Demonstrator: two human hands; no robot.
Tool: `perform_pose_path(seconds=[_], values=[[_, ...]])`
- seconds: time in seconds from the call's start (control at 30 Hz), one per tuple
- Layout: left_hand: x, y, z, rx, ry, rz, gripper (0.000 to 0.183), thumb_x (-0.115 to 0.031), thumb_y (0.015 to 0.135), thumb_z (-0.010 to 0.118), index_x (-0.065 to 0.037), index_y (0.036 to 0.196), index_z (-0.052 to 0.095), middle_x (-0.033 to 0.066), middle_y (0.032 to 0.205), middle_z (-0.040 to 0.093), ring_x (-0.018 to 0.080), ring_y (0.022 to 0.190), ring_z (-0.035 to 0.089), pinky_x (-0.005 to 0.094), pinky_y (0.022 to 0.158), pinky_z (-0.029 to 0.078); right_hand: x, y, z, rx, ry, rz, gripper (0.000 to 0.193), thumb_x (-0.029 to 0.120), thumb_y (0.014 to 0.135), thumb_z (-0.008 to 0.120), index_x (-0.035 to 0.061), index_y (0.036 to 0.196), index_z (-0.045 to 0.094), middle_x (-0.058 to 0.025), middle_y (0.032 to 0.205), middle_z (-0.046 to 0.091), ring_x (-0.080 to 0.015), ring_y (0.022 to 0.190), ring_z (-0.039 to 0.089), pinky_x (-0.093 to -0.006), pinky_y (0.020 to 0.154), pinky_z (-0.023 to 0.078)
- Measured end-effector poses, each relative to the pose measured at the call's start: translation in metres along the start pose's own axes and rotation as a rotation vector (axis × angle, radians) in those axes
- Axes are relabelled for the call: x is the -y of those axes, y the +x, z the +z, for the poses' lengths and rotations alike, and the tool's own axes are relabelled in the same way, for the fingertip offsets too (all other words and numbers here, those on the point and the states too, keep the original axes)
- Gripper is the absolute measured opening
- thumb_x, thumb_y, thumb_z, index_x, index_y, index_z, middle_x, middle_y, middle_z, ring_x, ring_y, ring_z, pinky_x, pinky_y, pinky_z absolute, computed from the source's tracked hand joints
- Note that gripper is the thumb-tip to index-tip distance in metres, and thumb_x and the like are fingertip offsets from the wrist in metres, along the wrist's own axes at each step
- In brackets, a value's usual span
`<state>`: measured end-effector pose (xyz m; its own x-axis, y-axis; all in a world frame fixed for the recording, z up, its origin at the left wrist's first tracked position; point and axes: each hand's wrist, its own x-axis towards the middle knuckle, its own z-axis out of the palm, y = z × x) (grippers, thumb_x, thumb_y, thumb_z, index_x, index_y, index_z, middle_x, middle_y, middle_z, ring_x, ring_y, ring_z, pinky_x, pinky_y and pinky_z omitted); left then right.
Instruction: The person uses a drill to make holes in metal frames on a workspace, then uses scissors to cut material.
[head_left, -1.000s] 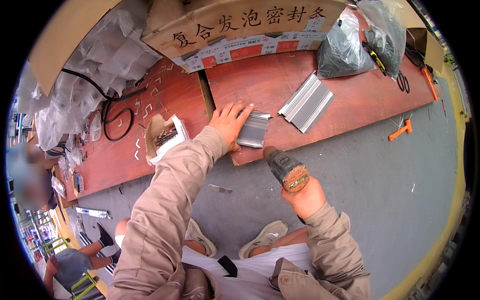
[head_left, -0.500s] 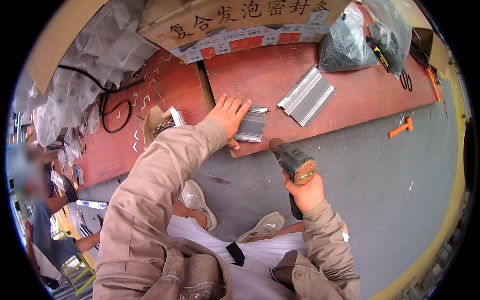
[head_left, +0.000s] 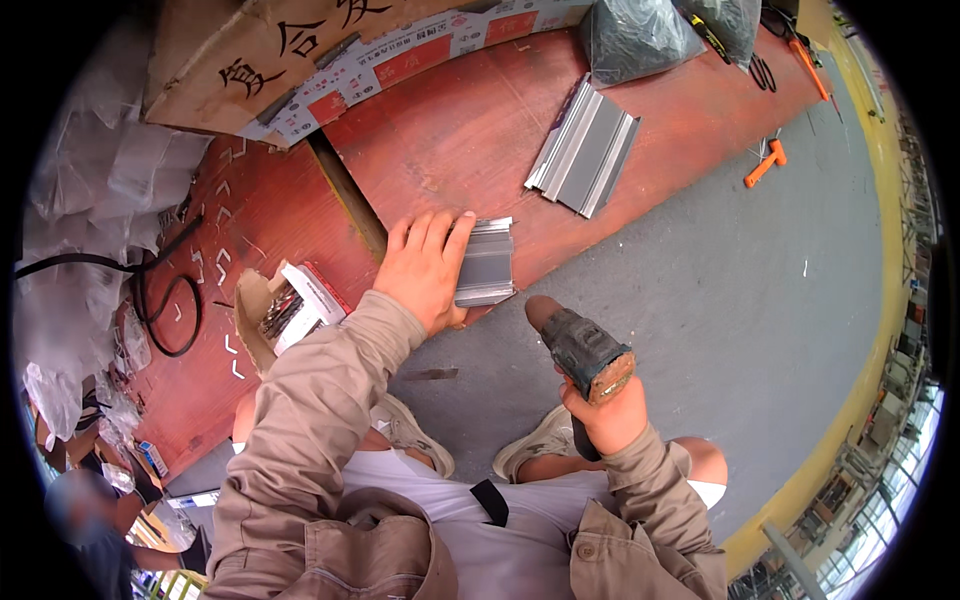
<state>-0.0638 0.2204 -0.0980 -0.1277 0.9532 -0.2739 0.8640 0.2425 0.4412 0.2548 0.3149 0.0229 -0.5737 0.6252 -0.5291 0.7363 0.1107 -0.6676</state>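
My left hand (head_left: 430, 268) grips the left end of a short grey aluminium profile (head_left: 487, 262) at the table's near edge. Its fingers lie over the far side and cover part of the piece, while the thumb is mostly hidden. A power drill (head_left: 580, 345) is in my right hand (head_left: 612, 412), fingers wrapped round its handle. The drill's front end points toward the profile and stands apart from it, beyond the table edge; whether a bit is fitted I cannot make out. Farther right, a second, longer aluminium profile (head_left: 585, 150) lies untouched on the table.
Left of my hand stands an opened small carton (head_left: 262, 318) of drill bits or screws. A large cardboard box (head_left: 330, 70) and a plastic bag of dark pieces (head_left: 640, 40) stand at the back. An orange tool (head_left: 767, 163) lies beyond the red table's (head_left: 440, 130) near edge.
The whole view has swung, so the table things sit farther left. The drill's front end has drawn slightly away from the profile. My left hand stays on the profile.
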Motion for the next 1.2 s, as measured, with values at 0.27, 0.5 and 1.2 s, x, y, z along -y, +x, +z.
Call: perform_pose_path(seconds=[0.27,0.5,1.2], values=[[0.023,-0.021,0.007,-0.005,-0.019,-0.021,0.144,-0.048,0.072,0.115,-0.005,0.188,0.040,0.0204,0.172,0.054,0.0441,0.167,0.051,0.0701,0.150,0.031,0.021,0.006,0.013,0.056,0.030,0.088,0.033,0.007,0.098,0.086,0.0044,0.131,0.089,-0.0090,0.113,0.090,-0.0271,0.102,0.086,-0.0406,0.095,0.068],[0.012,-0.014,0.001,-0.023,0.013,-0.026,0.155,-0.046,0.064,0.119,-0.007,0.189,0.037,0.0223,0.170,0.055,0.0459,0.166,0.052,0.0720,0.151,0.029,0.009,0.016,0.005,0.079,-0.193,-0.219,0.024,0.013,0.097,0.092,0.0037,0.118,0.085,-0.0163,0.114,0.087,-0.0435,0.104,0.084,-0.0542,0.088,0.069],[0.018,-0.006,-0.009,0.009,0.042,-0.016,0.147,-0.045,0.069,0.117,-0.008,0.188,0.041,0.0216,0.169,0.057,0.0446,0.166,0.052,0.0713,0.150,0.027,-0.010,0.016,0.007,0.083,-0.331,-0.324,0.073,0.023,0.099,0.097,0.0059,0.165,0.072,-0.0249,0.122,0.090,-0.0490,0.114,0.089,-0.0523,0.095,0.072]])
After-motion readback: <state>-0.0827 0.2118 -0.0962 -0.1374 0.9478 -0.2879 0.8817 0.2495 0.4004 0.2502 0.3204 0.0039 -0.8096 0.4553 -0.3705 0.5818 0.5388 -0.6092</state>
